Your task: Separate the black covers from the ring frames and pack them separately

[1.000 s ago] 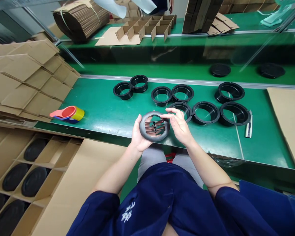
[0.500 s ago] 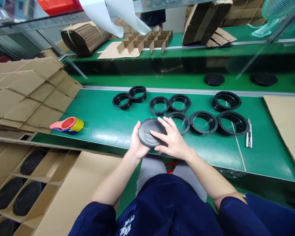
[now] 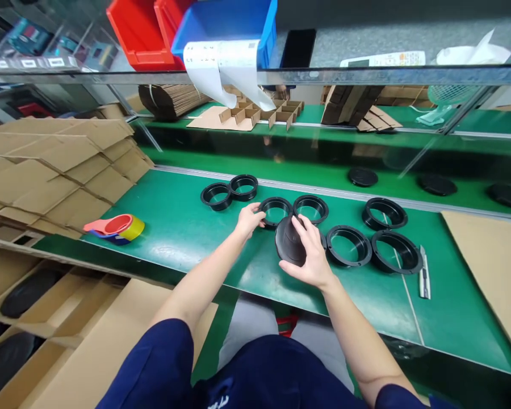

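Note:
My right hand point(image 3: 309, 253) grips a round black plastic disc point(image 3: 288, 243) by its edge, tilted up above the bench. My left hand point(image 3: 251, 218) has its fingers closed at the left side of a black flanged ring point(image 3: 276, 199), which sits on the green bench. Just right of that one stands another black ring point(image 3: 311, 196). A further ring is partly hidden behind the disc and my right hand. More black rings stand to the right, one of them a front ring point(image 3: 349, 263), and a touching pair of rings point(image 3: 217, 209) lies to the left.
Black discs point(image 3: 363, 176) lie on the far green strip. A tape dispenser point(image 3: 118, 228) is at the left, a utility knife point(image 3: 424, 272) at the right. Stacked cardboard point(image 3: 55, 165) fills the left side; a divided box point(image 3: 46, 335) with black discs is lower left. A shelf point(image 3: 315, 76) crosses above.
My left hand has let go of the disc and moved to a ring. My right hand now holds the disc alone, tilted and further right. The view has tipped upward.

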The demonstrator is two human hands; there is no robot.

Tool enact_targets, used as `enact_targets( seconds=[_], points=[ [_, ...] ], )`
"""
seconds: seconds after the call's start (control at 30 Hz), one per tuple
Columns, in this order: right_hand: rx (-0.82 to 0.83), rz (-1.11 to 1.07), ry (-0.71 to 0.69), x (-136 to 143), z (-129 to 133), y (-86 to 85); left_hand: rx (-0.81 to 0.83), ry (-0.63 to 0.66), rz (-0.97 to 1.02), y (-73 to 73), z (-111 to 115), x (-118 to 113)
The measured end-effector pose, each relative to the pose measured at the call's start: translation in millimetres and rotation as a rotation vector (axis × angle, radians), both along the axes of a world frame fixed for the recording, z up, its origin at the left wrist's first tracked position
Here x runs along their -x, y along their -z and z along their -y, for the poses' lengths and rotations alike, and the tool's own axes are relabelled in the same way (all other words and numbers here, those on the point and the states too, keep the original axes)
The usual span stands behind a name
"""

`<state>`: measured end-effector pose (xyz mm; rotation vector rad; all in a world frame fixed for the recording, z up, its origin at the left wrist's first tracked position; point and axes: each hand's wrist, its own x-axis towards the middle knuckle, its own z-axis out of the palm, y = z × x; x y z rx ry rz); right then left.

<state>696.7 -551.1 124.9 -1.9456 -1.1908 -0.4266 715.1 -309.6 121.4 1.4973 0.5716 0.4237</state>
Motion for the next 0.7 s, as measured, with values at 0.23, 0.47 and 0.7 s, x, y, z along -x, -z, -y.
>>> enact_targets(
  seconds=[0.23, 0.47, 0.7],
  points=[
    [0.234, 0.056, 0.011, 26, -37, 3.8, 0.093, 0.014, -0.023, 21.2, -28, 108],
    [0.563, 0.1, 0.016, 30, -115, -3.3, 0.02, -0.032, 0.0, 22.5, -51, 185],
    [0.64, 0.096, 0.004, 28, -133, 9.4, -0.176, -0.14, 0.081, 23.6, -58, 199]
  ],
)
